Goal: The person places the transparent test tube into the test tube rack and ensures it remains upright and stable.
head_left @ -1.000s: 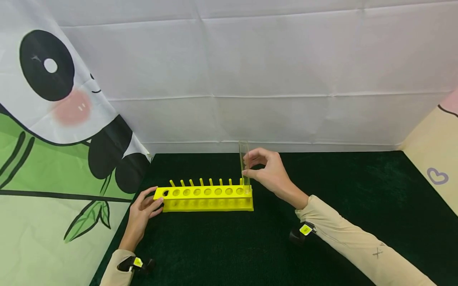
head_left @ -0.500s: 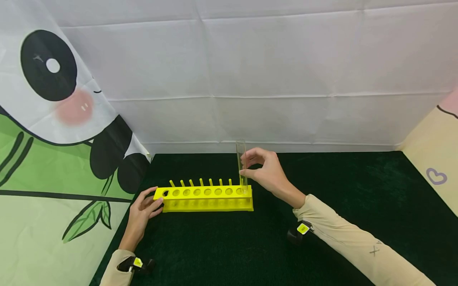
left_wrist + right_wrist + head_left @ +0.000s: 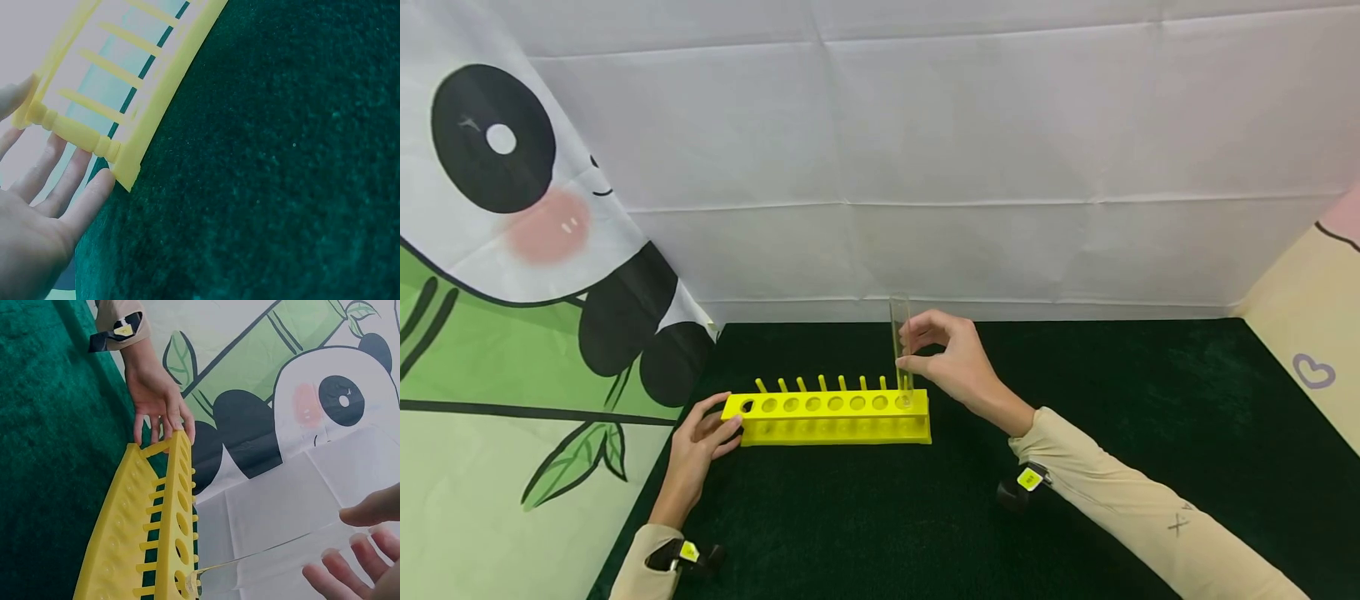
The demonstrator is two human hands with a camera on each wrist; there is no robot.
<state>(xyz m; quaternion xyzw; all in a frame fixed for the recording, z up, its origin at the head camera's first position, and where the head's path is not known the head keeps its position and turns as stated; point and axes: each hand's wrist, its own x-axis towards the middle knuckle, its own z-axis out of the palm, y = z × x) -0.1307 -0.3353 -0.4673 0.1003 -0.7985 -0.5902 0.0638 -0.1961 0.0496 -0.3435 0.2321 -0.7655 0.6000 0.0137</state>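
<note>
In the head view a yellow test tube rack [image 3: 835, 429] lies lengthwise across the dark green cloth. My left hand [image 3: 694, 450] holds its left end, thumb at the front of the top plate. The left wrist view shows the left hand's fingers [image 3: 81, 203] by the rack's end post [image 3: 75, 131]. My right hand [image 3: 958, 362] pinches a clear test tube [image 3: 899, 321], nearly upright, over the rack's right end. Seen from the right wrist, the rounded bottom of the test tube [image 3: 269, 555] is at the hole nearest that end; whether it is inside, I cannot tell.
Several yellow pegs [image 3: 822, 382] stand along the rack's back edge. Dark green cloth [image 3: 1112, 400] covers the table. A white sheet [image 3: 962, 167] hangs behind, and a panda-printed cloth [image 3: 550, 242] hangs at the left.
My right hand has shifted slightly left with the test tube, bringing its bottom from the rack's right edge to the rightmost hole. The left hand and the rack have stayed put.
</note>
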